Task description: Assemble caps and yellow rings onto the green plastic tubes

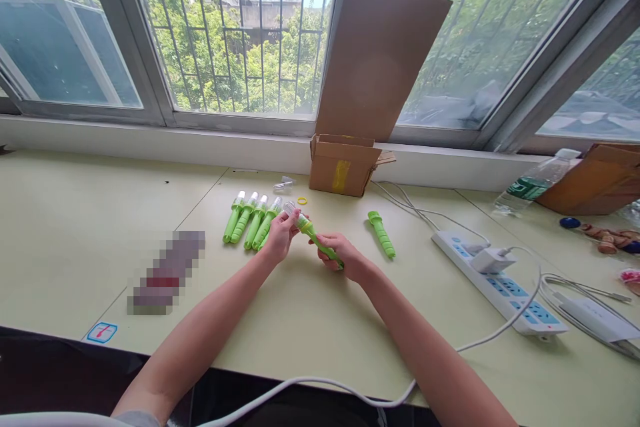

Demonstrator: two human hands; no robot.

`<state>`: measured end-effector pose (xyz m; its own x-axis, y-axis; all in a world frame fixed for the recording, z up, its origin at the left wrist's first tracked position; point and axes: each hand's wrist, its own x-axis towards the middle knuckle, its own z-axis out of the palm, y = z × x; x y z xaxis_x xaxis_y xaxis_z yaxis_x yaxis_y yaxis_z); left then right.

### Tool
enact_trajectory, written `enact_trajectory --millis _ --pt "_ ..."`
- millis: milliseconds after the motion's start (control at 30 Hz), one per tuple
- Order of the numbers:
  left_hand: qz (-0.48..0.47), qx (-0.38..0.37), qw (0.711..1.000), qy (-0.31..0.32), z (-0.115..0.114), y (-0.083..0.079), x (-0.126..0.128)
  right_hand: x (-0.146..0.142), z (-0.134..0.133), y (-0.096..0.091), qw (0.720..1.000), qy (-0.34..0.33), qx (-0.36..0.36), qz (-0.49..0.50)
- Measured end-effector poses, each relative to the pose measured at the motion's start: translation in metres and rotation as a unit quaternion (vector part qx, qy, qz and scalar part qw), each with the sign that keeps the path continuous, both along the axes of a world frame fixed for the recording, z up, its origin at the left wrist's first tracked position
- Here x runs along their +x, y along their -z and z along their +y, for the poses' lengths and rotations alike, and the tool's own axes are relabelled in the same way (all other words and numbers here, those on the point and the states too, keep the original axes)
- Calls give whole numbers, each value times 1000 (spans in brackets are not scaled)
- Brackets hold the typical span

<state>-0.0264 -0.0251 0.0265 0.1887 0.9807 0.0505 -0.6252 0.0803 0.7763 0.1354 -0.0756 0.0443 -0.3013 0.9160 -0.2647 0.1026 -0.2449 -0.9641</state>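
Note:
My right hand (341, 255) grips the ribbed handle of a green plastic stick (314, 235) over the pale table (75, 227). My left hand (281, 233) pinches its clear cap end at the top. Just left of my hands lies a row of several finished green sticks with clear caps (250, 217). One green handle with no cap (381, 233) lies to the right. A small yellow ring (302, 201) and a clear plastic piece (284, 183) rest behind the row.
A small open cardboard box (343, 163) stands at the window sill under a leaning cardboard sheet (383, 53). A white power strip (500, 280) with cables lies at right. A plastic bottle (535, 183) and another box (597, 177) sit far right.

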Motion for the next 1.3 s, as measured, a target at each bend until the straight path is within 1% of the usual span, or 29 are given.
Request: enact_trajectory --millis 33,100,167,233,300,367,433,467,533,567,600,633,700,767,800,867,933,1000,1067,1133,1167,1233,1300 --pt "-9 1 1000 7 0 0 0 0 0 0 1000 4 5 -4" --pt "-24 0 1000 12 0 -1 1 -3 -1 3 998 31 37 -28" --pt "-29 -1 1000 4 0 -2 2 -8 -1 7 993 57 83 -61" --pt "-21 -3 1000 -9 0 -1 3 -13 0 11 981 73 141 -111" --pt "-2 -2 1000 -21 0 1 3 -15 0 15 955 97 210 -185" --pt "20 -3 999 -33 0 4 4 -14 0 18 919 122 265 -265" --pt "33 -7 998 -46 0 6 5 -13 0 20 887 141 292 -329" --pt "35 -11 998 -51 0 7 5 -13 0 21 875 147 298 -352" --pt "34 -14 998 -56 0 8 6 -12 0 22 864 153 303 -373" --pt "33 -14 998 -56 0 7 6 -12 0 22 866 152 302 -368" --pt "33 -14 998 -56 0 7 5 -12 1 21 875 147 297 -353" --pt "35 -13 998 -54 0 6 5 -11 1 21 889 139 287 -328" --pt "44 -8 997 -57 0 5 5 -11 1 18 928 115 248 -253" --pt "56 -2 996 -64 -1 3 4 -11 0 15 965 85 185 -165" --pt "62 0 996 -69 -1 3 4 -11 -1 13 978 71 150 -125" --pt "69 -1 995 -74 -2 2 3 -14 -4 9 993 48 85 -64" --pt "74 -3 994 -75 -3 1 3 -17 -8 6 999 28 31 -28" --pt "77 -1 994 -75 -3 1 3 -20 -10 4 1000 13 4 -13" --pt "78 -3 994 -80 -4 0 3 -23 -11 6 999 16 22 -30" --pt "77 -6 993 -86 -4 0 4 -25 -11 9 992 40 89 -83" --pt "76 -8 993 -90 -4 0 4 -25 -10 10 982 55 137 -119" --pt "77 -12 992 -96 -4 0 5 -25 -9 13 949 83 230 -198" --pt "79 -19 992 -100 -5 1 5 -24 -8 14 917 96 285 -264"
